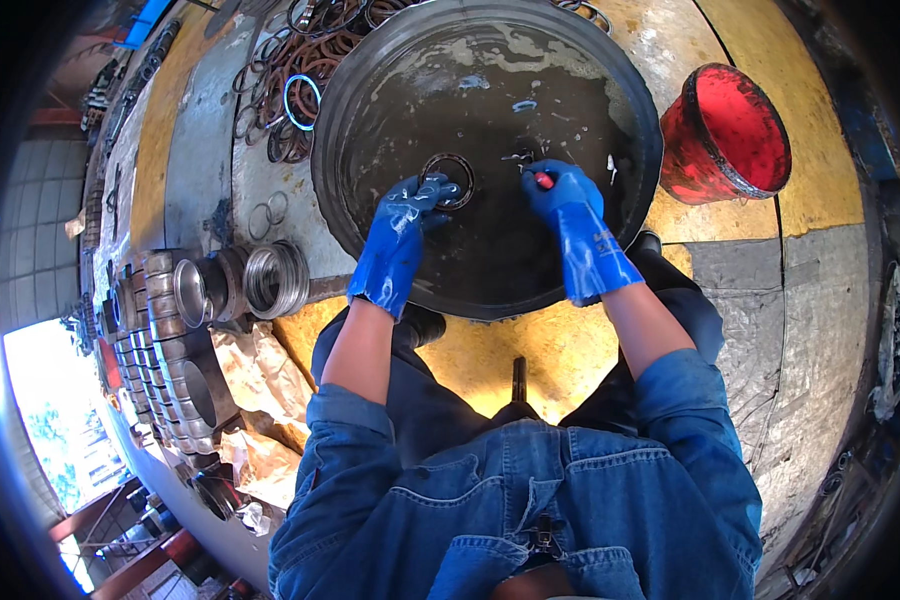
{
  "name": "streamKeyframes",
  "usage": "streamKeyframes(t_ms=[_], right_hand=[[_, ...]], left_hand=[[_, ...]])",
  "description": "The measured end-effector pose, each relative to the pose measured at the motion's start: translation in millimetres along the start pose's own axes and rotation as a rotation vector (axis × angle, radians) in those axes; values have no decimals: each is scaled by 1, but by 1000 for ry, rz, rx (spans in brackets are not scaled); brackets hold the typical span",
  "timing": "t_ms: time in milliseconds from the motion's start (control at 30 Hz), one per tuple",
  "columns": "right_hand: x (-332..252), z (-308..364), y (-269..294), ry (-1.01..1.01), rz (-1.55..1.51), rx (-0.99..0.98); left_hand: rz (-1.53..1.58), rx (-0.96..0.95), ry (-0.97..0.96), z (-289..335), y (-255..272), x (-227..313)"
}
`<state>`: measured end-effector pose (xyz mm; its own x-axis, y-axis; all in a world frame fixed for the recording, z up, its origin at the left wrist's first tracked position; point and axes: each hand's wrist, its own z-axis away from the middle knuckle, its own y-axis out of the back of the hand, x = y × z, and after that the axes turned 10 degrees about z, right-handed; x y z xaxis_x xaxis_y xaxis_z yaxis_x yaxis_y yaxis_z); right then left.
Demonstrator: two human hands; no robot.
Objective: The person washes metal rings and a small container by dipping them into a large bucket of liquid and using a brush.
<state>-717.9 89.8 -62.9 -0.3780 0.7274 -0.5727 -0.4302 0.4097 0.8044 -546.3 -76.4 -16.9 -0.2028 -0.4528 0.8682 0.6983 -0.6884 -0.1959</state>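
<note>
- Left of the centre of the tub, the left hand, fingers half curled, holds a dark ring.
- Right of the tub's centre, the right hand grips a red handle; the ring lies leftward.

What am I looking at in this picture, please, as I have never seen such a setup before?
No machine works here: these are a person's blue-gloved hands, seen by a fisheye camera worn on the head, looking down; its lens bends straight edges. Both are at a wide round tub of murky liquid. The left hand holds a dark ring; the right hand grips a red-ended object, the rest of which is hard to make out. On the ground, a pile of rings lies at the tub's far left, a red bucket at its right.
</note>
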Motion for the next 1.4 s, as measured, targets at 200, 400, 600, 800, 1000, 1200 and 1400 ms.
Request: streamKeyframes(t_ms=[200, 400, 600, 800, 1000, 1200, 1400], right_hand=[[-43, 23, 16, 762, -511, 45], [-44, 22, 10, 642, -314, 150], [-32, 15, 12, 141, -310, -20], [-49, 26, 6, 862, -377, 163], [-40, 11, 0, 113, -442, 0], [-36, 2, 5, 56, -466, -142], [-52, 24, 17, 657, -341, 171]], left_hand=[[5, -82, -62, -12, 20, -19], [-269, -73, -153, -9, -7, -13], [-218, 45, -63, 1, -16, -3], [-302, -33, -369, -25, 17, -34], [-552, 41, -233, -3, -23, -9], [-305, 100, -250, -6, -12, -15], [-464, 50, -239, -17, -4, -15]])
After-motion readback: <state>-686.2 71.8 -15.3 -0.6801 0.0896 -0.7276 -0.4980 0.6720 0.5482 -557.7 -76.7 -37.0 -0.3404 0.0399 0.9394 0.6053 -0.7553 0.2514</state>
